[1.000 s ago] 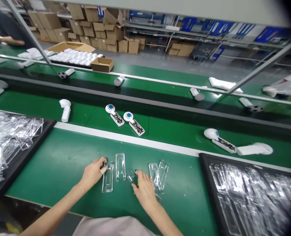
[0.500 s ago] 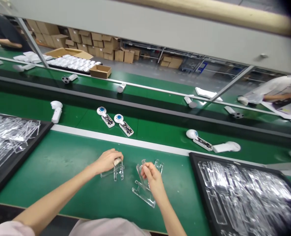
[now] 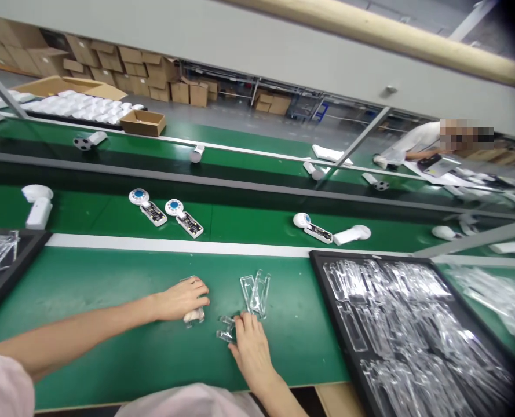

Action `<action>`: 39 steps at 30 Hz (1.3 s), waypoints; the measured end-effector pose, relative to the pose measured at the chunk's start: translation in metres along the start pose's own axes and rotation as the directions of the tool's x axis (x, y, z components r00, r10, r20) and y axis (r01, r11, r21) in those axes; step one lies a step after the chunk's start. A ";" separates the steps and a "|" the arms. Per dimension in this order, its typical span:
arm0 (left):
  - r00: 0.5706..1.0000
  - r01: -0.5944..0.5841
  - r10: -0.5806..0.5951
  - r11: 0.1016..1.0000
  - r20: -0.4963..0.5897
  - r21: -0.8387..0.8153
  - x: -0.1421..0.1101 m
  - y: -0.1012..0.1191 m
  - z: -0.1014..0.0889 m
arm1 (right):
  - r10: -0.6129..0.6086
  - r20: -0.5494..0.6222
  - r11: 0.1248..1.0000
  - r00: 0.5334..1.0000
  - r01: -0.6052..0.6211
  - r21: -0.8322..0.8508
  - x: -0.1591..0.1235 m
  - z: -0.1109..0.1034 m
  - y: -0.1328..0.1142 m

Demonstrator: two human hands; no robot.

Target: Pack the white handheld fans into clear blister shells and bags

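My left hand [image 3: 183,299] lies on the green bench [image 3: 109,301] with its fingers curled over a clear plastic piece [image 3: 193,316]; a taped fingertip shows beneath it. Lower and to the right, my right hand [image 3: 249,346] rests palm down, fingertips on a small clear plastic piece [image 3: 225,328]. Just beyond those fingers lies a pair of clear plastic pieces [image 3: 255,293] untouched.
A black tray [image 3: 327,263] full of clear plastic parts fills the right; another tray [image 3: 20,255] sits at far left. White handheld devices [image 3: 178,215] lie on the conveyor belt behind the white stripe. A person works at the far right. Cardboard boxes line the back.
The view has swung right. My right hand has set the clear piece down and dropped flat to the bench. My left hand has lowered its piece and now covers it.
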State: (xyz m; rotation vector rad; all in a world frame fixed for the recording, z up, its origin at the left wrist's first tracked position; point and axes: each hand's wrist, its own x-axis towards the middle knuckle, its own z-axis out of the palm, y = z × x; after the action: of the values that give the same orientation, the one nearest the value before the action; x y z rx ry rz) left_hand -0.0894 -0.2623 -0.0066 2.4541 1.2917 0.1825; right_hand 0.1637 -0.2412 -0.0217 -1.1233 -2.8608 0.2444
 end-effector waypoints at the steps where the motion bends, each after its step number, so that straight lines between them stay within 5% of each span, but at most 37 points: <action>1: 1.000 -0.007 0.008 0.999 -0.018 0.034 -0.004 0.000 0.005 | -0.007 0.002 1.000 1.000 0.007 0.000 0.001 -0.001 -0.003; 7: 0.996 0.089 -0.085 0.984 -0.035 0.155 -0.020 0.008 0.028 | 0.036 -0.039 0.974 0.999 -0.026 0.225 -0.015 -0.008 0.002; 11: 0.945 0.326 -0.325 0.941 -0.027 0.085 -0.025 0.021 0.034 | 0.321 0.065 0.835 0.945 -0.315 0.451 -0.005 -0.033 0.039; 14: 0.898 0.440 -0.439 0.898 -0.017 0.021 -0.027 0.033 0.040 | 0.523 0.124 0.751 0.843 -0.525 0.402 0.021 -0.047 0.070; 17: 0.884 0.466 -0.467 0.884 -0.038 -0.017 -0.028 0.043 0.048 | 0.593 0.118 0.732 0.796 -0.595 0.333 0.049 -0.044 0.085; 25: 0.879 0.466 -0.470 0.882 -0.080 -0.072 -0.023 0.058 0.045 | 0.708 0.128 0.646 0.695 -0.709 0.282 0.084 -0.020 0.068; 31: 0.966 0.240 -0.246 0.967 -0.077 -0.083 0.034 0.061 0.004 | 0.706 0.153 0.547 0.692 -0.669 0.503 0.087 -0.020 0.079; 36: 0.997 -0.063 0.064 0.998 0.042 -0.027 0.117 0.071 -0.013 | 0.681 0.254 0.289 0.686 -0.571 0.768 0.059 -0.038 0.126; 39: 0.983 -0.112 0.113 0.994 0.148 -0.016 0.154 0.074 -0.008 | 0.660 0.297 0.126 0.690 -0.492 0.861 0.026 -0.054 0.150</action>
State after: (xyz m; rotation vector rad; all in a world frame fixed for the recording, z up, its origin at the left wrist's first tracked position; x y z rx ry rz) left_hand 0.0538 -0.1729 0.0206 2.4836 1.0896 0.0315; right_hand 0.2516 -0.1081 0.0065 -1.6808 -1.3734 1.4617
